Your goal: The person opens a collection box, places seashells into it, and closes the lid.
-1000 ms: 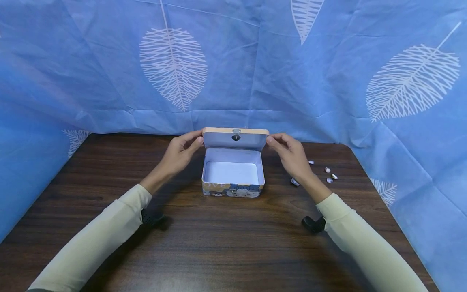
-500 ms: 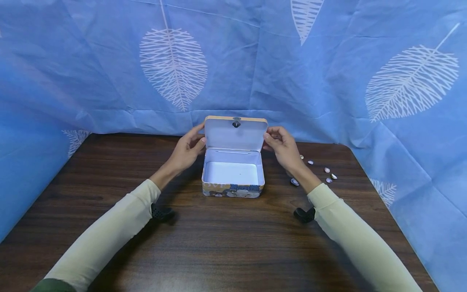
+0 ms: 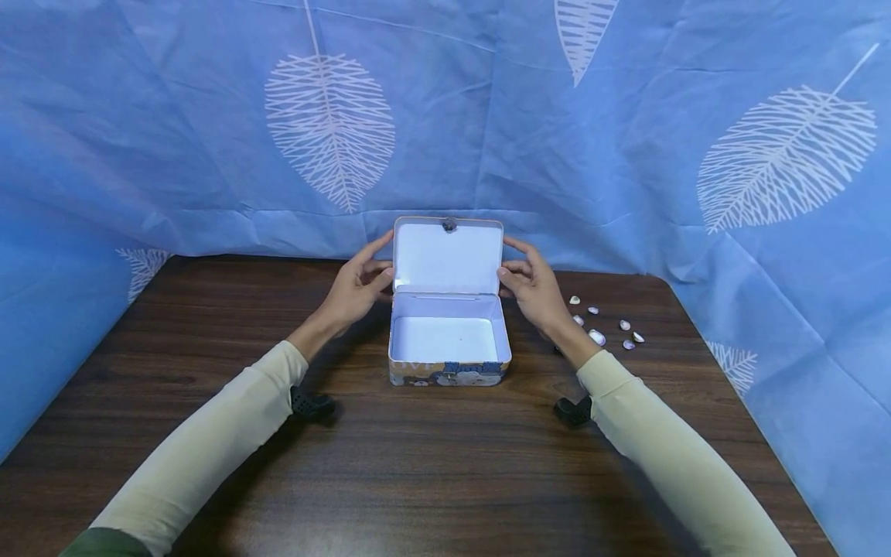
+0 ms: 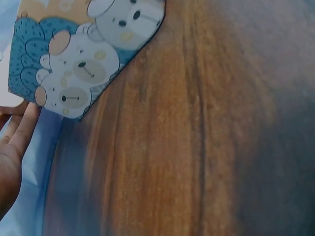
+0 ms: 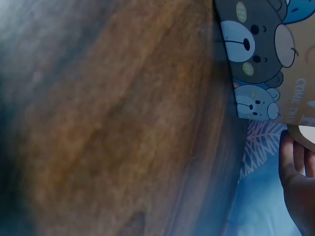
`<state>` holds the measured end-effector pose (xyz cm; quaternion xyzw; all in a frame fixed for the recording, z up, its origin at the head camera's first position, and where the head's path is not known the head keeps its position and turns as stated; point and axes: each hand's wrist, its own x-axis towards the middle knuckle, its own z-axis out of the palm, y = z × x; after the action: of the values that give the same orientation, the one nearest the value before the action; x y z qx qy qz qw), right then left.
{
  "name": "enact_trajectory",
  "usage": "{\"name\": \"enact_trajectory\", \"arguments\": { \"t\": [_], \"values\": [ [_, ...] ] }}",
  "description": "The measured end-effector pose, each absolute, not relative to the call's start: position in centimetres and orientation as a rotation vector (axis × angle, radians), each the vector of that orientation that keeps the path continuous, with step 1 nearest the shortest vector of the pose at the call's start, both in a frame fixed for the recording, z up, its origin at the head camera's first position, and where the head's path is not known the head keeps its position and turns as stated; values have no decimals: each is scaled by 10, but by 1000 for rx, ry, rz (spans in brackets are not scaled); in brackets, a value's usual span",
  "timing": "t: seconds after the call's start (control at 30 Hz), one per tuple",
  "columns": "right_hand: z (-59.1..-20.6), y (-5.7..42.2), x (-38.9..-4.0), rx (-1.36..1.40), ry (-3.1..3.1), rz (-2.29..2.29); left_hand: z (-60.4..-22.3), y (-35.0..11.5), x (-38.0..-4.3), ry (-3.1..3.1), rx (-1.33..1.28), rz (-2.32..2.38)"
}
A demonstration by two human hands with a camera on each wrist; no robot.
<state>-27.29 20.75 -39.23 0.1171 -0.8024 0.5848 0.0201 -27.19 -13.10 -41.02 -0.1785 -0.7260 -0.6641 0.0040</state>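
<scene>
In the head view a hinged tin box (image 3: 450, 375) stands at the table's middle, its lid (image 3: 448, 255) raised and its pale inside bare. Cartoon bears cover the box's outer side (image 4: 81, 64) in the left wrist view, and a grey bear side (image 5: 256, 54) shows in the right wrist view. My left hand (image 3: 350, 292) holds the lid's left edge, thumb near the front and fingers reaching behind. At the right edge my right hand (image 3: 539, 292) holds it likewise. The fingertips behind the lid are partly hidden.
Several small shells (image 3: 629, 335) lie on the dark wooden table (image 3: 445, 464), right of the box and partly behind my right forearm. A blue leaf-print cloth (image 3: 445, 116) hangs along the table's back and sides.
The lid has swung up and back, from half raised to showing its whole inside. Both hands have gone with it along its sides. The box has shifted slightly toward me.
</scene>
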Motion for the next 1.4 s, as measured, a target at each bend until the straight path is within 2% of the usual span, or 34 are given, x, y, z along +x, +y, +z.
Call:
{"name": "enact_trajectory", "arguments": {
  "t": [0.63,0.93,1.4],
  "values": [
    [-405,208,-283,73,-2651,1996,-414,-127,-278,-2459,-251,-2266],
    [-402,210,-280,64,-2673,1992,-413,-130,-276,-2486,-218,-2291],
    [-383,250,-245,223,-2735,1827,-408,-148,-257,-2540,-302,-2188]
  ]
}}
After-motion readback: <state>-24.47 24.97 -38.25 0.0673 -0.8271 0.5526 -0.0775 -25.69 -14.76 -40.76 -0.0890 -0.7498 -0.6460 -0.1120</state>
